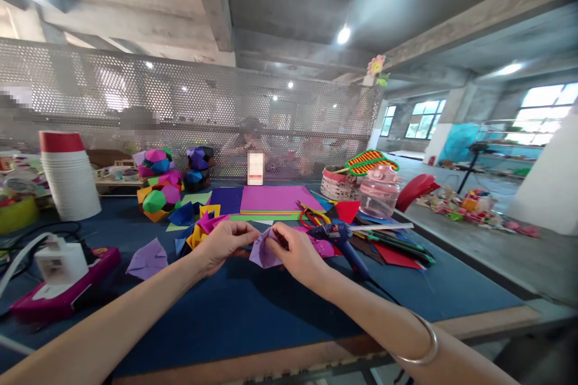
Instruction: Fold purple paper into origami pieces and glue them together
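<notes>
A small folded piece of lilac paper (264, 252) is held above the blue table, near the middle of the view. My right hand (298, 252) grips it with thumb and fingers at its right side. At its left edge, the fingertips of my left hand (224, 245) are pinched together against the paper. Another folded lilac piece (148, 258) lies on the table to the left. Yellow and pink folded pieces (203, 231) sit just behind my left hand. A blue glue gun (341, 240) lies right behind my right hand.
A magenta power strip (67, 292) and stacked paper cups (70, 177) stand left. Colourful paper balls (159, 201) and a paper stack (277, 200) are behind. Scissors (313, 215), a clear bottle (379, 192) and a green cutter (401, 243) are at right. A perforated screen (189, 114) rises behind.
</notes>
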Motion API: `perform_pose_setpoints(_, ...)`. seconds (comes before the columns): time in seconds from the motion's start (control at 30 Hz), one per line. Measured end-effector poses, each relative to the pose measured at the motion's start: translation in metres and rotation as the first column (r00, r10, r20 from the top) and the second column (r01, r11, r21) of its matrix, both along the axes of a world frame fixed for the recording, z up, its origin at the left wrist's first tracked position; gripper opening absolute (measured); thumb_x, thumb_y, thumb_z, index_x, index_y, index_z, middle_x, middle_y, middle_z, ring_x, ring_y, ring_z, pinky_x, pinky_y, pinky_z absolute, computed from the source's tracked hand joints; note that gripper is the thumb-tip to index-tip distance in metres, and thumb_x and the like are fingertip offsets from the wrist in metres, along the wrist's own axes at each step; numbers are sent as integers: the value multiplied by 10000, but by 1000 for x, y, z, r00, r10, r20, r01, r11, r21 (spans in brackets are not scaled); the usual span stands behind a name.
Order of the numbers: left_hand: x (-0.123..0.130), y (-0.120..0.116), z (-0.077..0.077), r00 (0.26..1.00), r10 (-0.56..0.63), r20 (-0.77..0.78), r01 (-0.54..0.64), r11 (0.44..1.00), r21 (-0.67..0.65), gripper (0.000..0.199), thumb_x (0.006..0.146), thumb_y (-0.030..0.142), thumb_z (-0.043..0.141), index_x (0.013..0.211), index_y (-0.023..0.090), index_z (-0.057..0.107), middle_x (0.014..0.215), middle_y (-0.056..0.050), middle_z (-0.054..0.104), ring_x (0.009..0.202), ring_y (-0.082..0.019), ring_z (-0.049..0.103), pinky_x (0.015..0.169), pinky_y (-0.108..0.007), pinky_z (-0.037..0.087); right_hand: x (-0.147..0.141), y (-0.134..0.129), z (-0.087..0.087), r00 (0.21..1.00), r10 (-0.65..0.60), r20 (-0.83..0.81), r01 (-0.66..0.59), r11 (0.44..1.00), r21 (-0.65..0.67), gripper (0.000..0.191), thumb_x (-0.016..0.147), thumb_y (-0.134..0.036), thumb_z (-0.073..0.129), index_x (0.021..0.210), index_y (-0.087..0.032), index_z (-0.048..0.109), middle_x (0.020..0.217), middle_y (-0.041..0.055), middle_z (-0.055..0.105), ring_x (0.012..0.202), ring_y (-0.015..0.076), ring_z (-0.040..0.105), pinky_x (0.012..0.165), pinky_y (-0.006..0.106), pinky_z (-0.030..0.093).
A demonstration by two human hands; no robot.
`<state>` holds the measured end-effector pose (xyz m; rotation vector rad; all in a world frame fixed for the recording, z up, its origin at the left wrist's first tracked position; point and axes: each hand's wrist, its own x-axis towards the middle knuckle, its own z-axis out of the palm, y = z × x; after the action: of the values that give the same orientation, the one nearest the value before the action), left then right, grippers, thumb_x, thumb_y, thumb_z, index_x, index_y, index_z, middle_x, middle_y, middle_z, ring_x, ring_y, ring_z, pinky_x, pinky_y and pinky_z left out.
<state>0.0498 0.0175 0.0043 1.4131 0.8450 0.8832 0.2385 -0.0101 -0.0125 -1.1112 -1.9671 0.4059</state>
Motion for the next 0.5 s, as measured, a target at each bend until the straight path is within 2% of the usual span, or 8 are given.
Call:
perform_pose_setpoints(0.13,2,0,-2,998,-1,-56,5,998,67,427,631,493,782,800,114,680,765,-37,649,712,-143,614,676,-279,520,1,1,-2,1000,8,-6,-8,1000,-8,130,881,-220,511,757,-193,485,654,-49,466,592,105,429,531,217,296)
perform_pose_setpoints(0.3,3,2,-7,989,33,-146,-3,980,201,317,689,443,711,721,137,636,649,11,582,624,-125,564,606,-256,474,1,2,-3,1000,8,3,-8,1000,-2,142,866,-196,530,731,-184,487,644,-48,464,596,102,409,542,220,288)
perform_pose_setpoints(0.5,3,2,-12,961,96,-261,29,899,438,216,789,340,595,692,147,599,602,23,530,581,-117,480,557,-242,369,1,1,-5,1000,3,17,-3,1000,6,193,856,-179,535,687,-186,442,612,-57,424,577,96,380,528,223,264)
